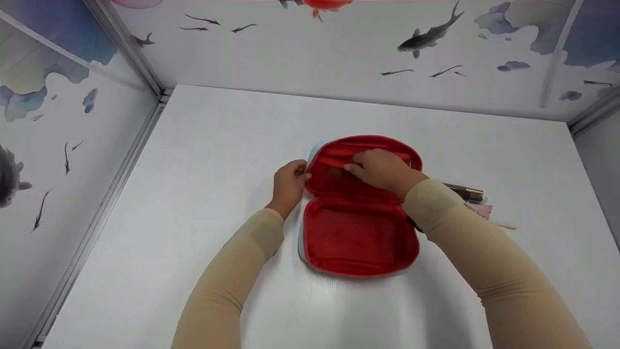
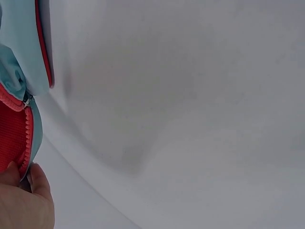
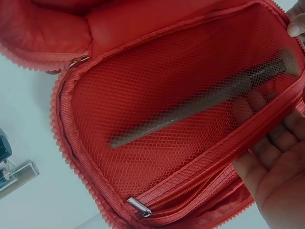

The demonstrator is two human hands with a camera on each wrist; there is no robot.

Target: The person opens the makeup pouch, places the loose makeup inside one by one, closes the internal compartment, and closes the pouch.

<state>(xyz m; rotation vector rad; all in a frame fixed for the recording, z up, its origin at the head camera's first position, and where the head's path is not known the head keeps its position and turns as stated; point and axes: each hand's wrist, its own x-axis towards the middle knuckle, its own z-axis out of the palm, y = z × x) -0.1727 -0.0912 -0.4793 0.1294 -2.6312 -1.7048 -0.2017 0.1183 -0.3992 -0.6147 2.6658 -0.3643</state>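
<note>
A zip case (image 1: 361, 237), light blue outside and red inside, lies unzipped and spread wide on the table. Its far half has a red mesh pocket (image 3: 157, 105), with a dark-handled makeup brush (image 3: 186, 107) lying slantwise behind the mesh. My left hand (image 1: 288, 184) pinches the left rim of that half between thumb and fingers; the left wrist view shows the grip at the zip teeth (image 2: 28, 138). My right hand (image 1: 382, 169) has its fingers slipped into the pocket's opening. Through the mesh, the fingertips (image 3: 242, 110) show close beside the brush near its bristle end.
Right of the case, partly behind my right forearm, lie several slender dark sticks (image 1: 467, 192), a pink piece (image 1: 482, 210) and a thin pale stick (image 1: 506, 225). A metal zip pull (image 3: 139, 207) hangs by the pocket. Printed panels (image 1: 310, 58) border the white table.
</note>
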